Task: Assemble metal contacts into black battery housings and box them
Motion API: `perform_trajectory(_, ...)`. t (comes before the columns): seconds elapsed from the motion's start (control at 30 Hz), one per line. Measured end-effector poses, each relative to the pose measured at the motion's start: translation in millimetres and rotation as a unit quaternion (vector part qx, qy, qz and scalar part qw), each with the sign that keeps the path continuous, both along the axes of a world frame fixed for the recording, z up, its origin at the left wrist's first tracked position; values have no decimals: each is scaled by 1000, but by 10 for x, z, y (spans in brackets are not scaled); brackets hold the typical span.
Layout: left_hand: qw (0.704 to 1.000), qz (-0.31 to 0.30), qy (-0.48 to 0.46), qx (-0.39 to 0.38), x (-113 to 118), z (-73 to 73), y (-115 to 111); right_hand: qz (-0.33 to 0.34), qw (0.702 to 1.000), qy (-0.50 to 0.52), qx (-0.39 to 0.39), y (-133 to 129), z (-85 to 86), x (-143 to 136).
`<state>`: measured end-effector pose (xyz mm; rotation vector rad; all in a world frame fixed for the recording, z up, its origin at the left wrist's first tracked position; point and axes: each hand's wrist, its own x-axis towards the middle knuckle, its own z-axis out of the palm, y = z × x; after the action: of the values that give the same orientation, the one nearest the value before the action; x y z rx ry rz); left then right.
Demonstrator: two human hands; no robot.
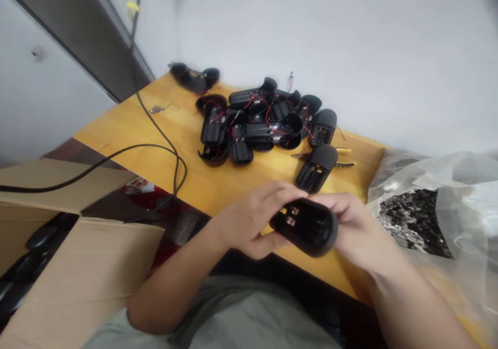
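Two hands, left hand (252, 217) and right hand (356, 224), grip a rounded matte-black plastic shell (307, 226).

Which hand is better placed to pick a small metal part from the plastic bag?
Right, probably: the right hand is beside the plastic bag, while the left hand grips the black housing farther away.

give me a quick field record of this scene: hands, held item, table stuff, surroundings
left hand: left hand grips the black plastic housing
right hand: right hand supports its other end
housing: open side up, metal contacts visible
table: wooden table with pile of black housings with red wires, black cable
left: cardboard box
right: clear bag of small dark parts
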<state>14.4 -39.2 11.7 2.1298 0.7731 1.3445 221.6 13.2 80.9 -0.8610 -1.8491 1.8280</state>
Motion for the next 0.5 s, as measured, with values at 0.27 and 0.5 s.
perform_trajectory(0.27,1000,-20,-23,2,17,-24,6,-4,986,-8,-166,91,-128,40)
perform_trajectory(0.5,993,-38,-113,-13,82,-163,30,-40,976,-30,-211,87,-187,-33)
